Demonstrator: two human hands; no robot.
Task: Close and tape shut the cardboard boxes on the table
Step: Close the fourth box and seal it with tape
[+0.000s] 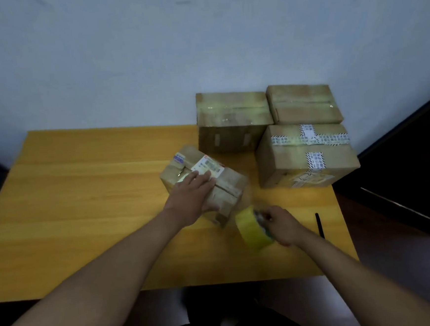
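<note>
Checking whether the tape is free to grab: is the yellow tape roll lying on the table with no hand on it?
No, the right hand grips the tape roll, while the left hand presses on the small box.

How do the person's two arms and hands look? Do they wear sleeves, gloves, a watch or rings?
Both forearms are bare up to the picture's edge, so no sleeves show. The left hand and the right hand wear no gloves. No watch or bracelet shows on either wrist. The picture is too dim and blurred to tell whether any finger bears a ring.
</note>
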